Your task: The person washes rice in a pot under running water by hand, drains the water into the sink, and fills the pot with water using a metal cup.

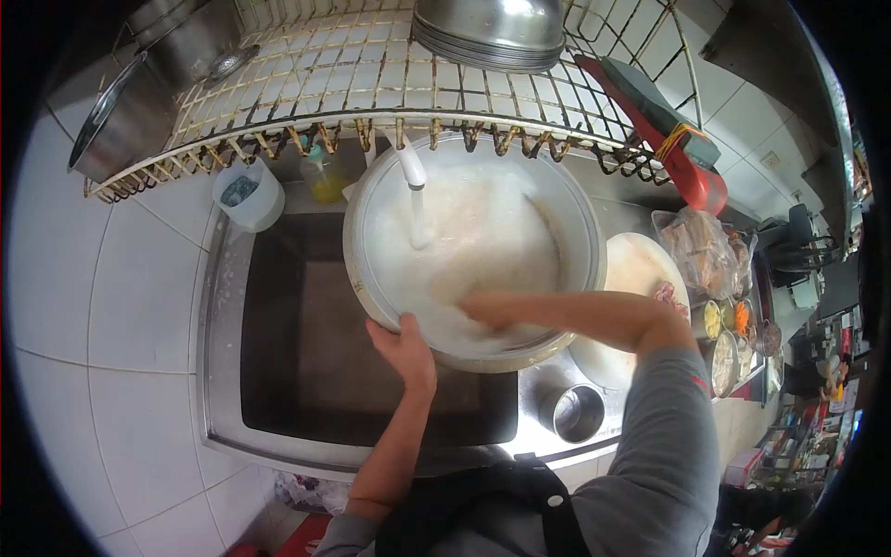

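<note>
A large round metal basin (583, 232) full of cloudy whitish water rests over the sink. From the white tap (408, 165) a stream of water falls into it. My left hand (406, 353) grips the basin's near-left rim, thumb on top. My right hand (487, 309) is at the water inside the basin, smeared by motion; its fingers are hidden, and whether they hold anything cannot be seen.
The dark sink (306, 362) lies below and left. A wire rack (343, 79) with metal bowls (492, 32) hangs above. Right are a white board (631, 255), plastic bags (701, 251) and food bowls (724, 362). A small metal pot (573, 414) stands near the front edge.
</note>
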### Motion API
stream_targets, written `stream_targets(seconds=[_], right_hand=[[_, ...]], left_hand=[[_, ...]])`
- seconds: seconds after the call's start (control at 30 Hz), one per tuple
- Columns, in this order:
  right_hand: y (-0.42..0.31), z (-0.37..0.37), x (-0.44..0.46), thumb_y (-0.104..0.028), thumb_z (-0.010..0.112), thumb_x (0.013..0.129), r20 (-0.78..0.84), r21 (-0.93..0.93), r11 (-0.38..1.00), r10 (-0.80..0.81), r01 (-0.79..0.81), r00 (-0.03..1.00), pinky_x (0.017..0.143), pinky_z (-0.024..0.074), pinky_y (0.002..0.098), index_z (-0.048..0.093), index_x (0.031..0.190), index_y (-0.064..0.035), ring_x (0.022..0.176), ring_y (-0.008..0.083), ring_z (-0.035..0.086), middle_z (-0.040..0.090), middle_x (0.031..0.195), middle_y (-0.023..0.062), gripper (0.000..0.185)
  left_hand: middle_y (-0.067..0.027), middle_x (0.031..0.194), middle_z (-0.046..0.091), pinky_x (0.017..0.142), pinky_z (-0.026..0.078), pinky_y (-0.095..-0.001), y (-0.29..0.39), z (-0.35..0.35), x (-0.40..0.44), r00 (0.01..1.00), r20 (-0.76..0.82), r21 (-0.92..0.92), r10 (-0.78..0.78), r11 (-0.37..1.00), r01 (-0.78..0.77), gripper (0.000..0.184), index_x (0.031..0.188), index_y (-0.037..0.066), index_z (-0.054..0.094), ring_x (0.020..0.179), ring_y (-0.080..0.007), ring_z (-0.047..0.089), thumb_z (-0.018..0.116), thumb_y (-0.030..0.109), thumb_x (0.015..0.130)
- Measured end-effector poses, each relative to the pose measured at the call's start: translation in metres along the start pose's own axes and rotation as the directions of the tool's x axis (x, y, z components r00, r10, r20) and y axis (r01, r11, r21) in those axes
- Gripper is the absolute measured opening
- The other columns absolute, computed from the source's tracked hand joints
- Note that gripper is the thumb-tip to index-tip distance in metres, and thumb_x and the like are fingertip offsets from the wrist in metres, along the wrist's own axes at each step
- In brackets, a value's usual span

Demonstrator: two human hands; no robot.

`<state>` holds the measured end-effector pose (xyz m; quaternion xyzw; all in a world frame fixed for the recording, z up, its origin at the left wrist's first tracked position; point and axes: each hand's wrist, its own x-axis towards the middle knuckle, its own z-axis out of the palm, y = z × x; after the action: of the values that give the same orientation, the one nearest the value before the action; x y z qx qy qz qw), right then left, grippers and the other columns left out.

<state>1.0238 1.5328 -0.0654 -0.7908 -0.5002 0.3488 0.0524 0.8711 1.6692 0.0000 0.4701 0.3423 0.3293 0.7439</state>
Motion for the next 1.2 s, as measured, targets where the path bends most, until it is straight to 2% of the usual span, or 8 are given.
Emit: stream_targets(seconds=[0.23, 0.3, 0.43, 0.53, 0.6, 0.67, 0.83, 1.2], right_hand=[[-0.035, -0.019, 0.119, -0.023, 0.055, 0.084, 0.027, -0.615, 0.785, -0.064, 0.067, 0.998, 0.076, 0.0501, 0.0438, 0.063, 0.102, -0.0054, 0.090, 0.0317, 0.063, 0.065, 0.096, 0.0149, 0.026], [0.033, 0.023, 0.188, -0.030, 0.051, 0.087, -0.338, -0.169, 0.957, 0.170, -0.237, 0.926, 0.069, 0.0512, 0.0441, 0.065, 0.097, -0.0084, 0.078, 0.0290, 0.065, 0.067, 0.087, 0.0124, 0.027], [0.064, -0.048, 0.189, -0.042, 0.051, 0.087, -0.336, -0.322, 0.946, -0.071, -0.043, 0.939, 0.085, 0.0472, 0.0403, 0.065, 0.103, -0.0080, 0.094, 0.0276, 0.061, 0.065, 0.101, 0.0142, 0.040], [0.171, -0.023, 0.184, -0.051, 0.052, 0.085, -0.432, 0.684, 0.712, 0.223, 0.156, 0.874, 0.098, 0.0402, 0.0390, 0.062, 0.114, -0.0052, 0.111, 0.0295, 0.054, 0.061, 0.115, 0.0166, 0.056], [0.123, -0.104, 0.128, -0.054, 0.056, 0.082, -0.184, 0.025, 0.921, 0.387, -0.389, 0.903, 0.105, 0.0316, 0.0429, 0.054, 0.127, -0.0094, 0.123, 0.0331, 0.045, 0.051, 0.129, 0.0182, 0.064], [0.083, -0.115, 0.057, -0.062, 0.051, 0.081, -0.322, 0.412, 0.749, 0.653, -0.519, 0.686, 0.108, 0.0267, 0.0460, 0.047, 0.133, -0.0067, 0.132, 0.0338, 0.035, 0.044, 0.137, 0.0211, 0.076], [0.063, -0.080, -0.013, -0.063, 0.053, 0.080, -0.354, 0.038, 0.858, 0.492, -0.513, 0.796, 0.108, 0.0287, 0.0447, 0.037, 0.139, -0.0041, 0.132, 0.0366, 0.034, 0.042, 0.137, 0.0232, 0.086], [-0.002, 0.032, 0.039, -0.015, 0.064, 0.075, 0.181, -0.615, 0.736, -0.216, 0.282, 0.959, 0.076, 0.0496, 0.0433, 0.069, 0.090, -0.0044, 0.082, 0.0330, 0.064, 0.067, 0.090, 0.0175, 0.020]], left_hand=[[-0.0149, 0.108, 0.053, 0.090, 0.040, -0.0314, 0.010, 0.005, -0.003, 0.999, -0.024, 0.009, 0.022, 1.000, -0.022, 0.038, 0.116, -0.007, 0.042, 0.096, -0.0204, 0.051, 0.051, 0.002, 0.080], [-0.0147, 0.108, 0.052, 0.090, 0.040, -0.0315, 0.007, 0.002, -0.001, 1.000, -0.010, 0.036, 0.028, 0.999, -0.027, 0.038, 0.116, -0.007, 0.042, 0.096, -0.0204, 0.051, 0.051, 0.003, 0.080], [-0.0147, 0.111, 0.052, 0.093, 0.038, -0.0322, -0.006, -0.005, 0.004, 0.999, 0.030, 0.004, 0.043, 0.999, -0.043, 0.043, 0.121, -0.007, 0.042, 0.099, -0.0218, 0.051, 0.051, 0.004, 0.080], [-0.0153, 0.110, 0.051, 0.092, 0.038, -0.0322, 0.003, -0.004, 0.002, 0.999, 0.031, 0.068, 0.018, 0.998, -0.020, 0.040, 0.117, -0.007, 0.042, 0.098, -0.0210, 0.049, 0.052, 0.006, 0.080], [-0.0156, 0.110, 0.051, 0.092, 0.038, -0.0323, 0.004, -0.004, 0.002, 0.999, 0.033, 0.057, 0.028, 0.998, -0.030, 0.039, 0.116, -0.007, 0.042, 0.099, -0.0213, 0.050, 0.052, 0.006, 0.080], [-0.0160, 0.110, 0.052, 0.092, 0.038, -0.0323, 0.005, -0.002, 0.001, 0.999, 0.039, 0.044, 0.033, 0.998, -0.035, 0.039, 0.116, -0.007, 0.042, 0.100, -0.0216, 0.050, 0.052, 0.005, 0.080], [-0.0170, 0.110, 0.053, 0.092, 0.039, -0.0334, 0.004, 0.000, 0.000, 0.999, 0.003, 0.065, 0.051, 0.997, -0.051, 0.038, 0.115, -0.008, 0.042, 0.100, -0.0233, 0.052, 0.051, 0.002, 0.080], [-0.0161, 0.114, 0.052, 0.093, 0.040, -0.0330, 0.000, 0.000, -0.001, 1.000, 0.000, 0.036, 0.022, 0.999, -0.022, 0.042, 0.121, -0.008, 0.040, 0.101, -0.0232, 0.052, 0.051, 0.002, 0.081]])
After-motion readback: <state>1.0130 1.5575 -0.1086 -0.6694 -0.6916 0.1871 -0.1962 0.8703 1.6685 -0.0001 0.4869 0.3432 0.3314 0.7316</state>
